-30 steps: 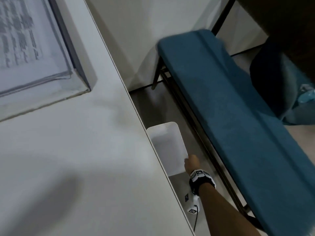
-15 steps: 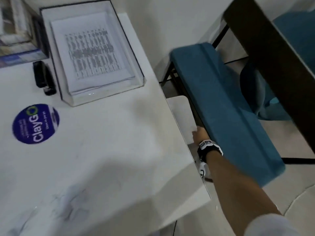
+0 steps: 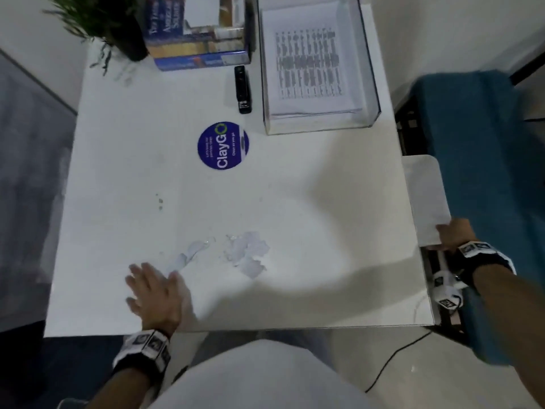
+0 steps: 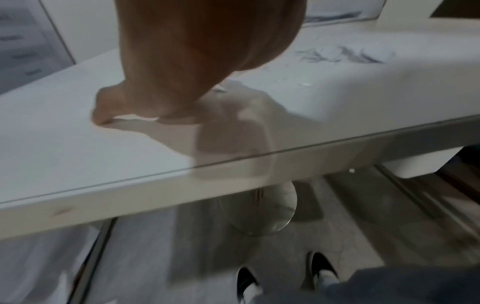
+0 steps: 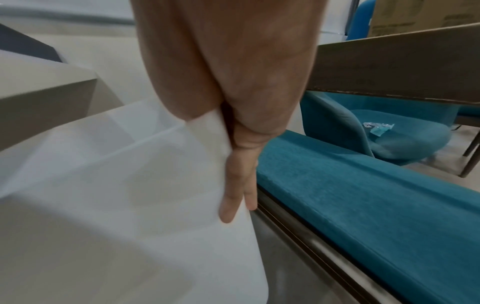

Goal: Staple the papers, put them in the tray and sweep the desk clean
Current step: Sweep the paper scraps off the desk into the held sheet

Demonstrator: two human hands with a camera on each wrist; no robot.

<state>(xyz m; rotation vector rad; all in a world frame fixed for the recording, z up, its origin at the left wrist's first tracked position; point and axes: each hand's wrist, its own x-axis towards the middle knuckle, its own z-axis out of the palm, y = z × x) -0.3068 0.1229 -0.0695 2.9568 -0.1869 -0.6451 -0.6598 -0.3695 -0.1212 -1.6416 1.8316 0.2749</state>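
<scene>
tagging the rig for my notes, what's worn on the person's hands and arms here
Both hands are bare, no gloves. The left hand has a black wrist strap with square white tiles bearing black coded markers. The right hand has the same kind of marker band; a white marker-tagged unit hangs below that wrist, with a thin cable. Both forearms are uncovered where they show.

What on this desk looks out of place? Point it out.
Torn paper scraps lie scattered on the desk near the front edge, just right of the flat left hand. The papers sit squarely in the tray; nothing else stands out.
</scene>
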